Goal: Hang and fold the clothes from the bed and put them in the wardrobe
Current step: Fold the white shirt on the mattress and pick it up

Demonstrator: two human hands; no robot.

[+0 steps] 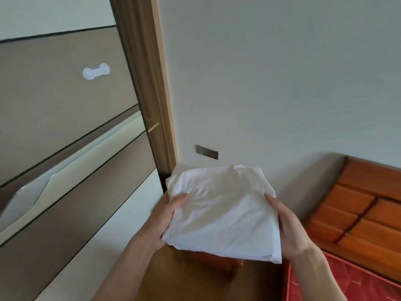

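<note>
White cloth, folded into a flat, roughly rectangular bundle (223,210), is held in mid-air between both hands, above the gap between the wardrobe and the bed. It is carried by nothing but the hands. Its long axis is seen to run from the near-right corner, low in the view, up to the far-left corner, which is pointed towards the wooden frame (152,88) beside the wardrobe. The far edge is lifted slightly higher than the near edge, so the bundle is tilted rather than level. Soft creases are seen across its upper face, and stacked layers are visible at the near-right corner.

The left hand (161,220) is clamped on the bundle's left edge, with the thumb laid on top and the fingers hidden underneath. The right hand (286,227) is clamped on the right edge in the same manner, thumb on top. The hands are kept well apart, separated by the width of the cloth.

On the left, the brown panelled wardrobe door (65,105) is seen with a long pale recessed handle (71,164) and a white bone-shaped sticker (96,71). An orange wooden headboard (358,205) and a red patterned mattress (347,281) are seen at the lower right. A small metal plate (206,152) is fixed to the pale wall (271,72) just beyond the bundle.
</note>
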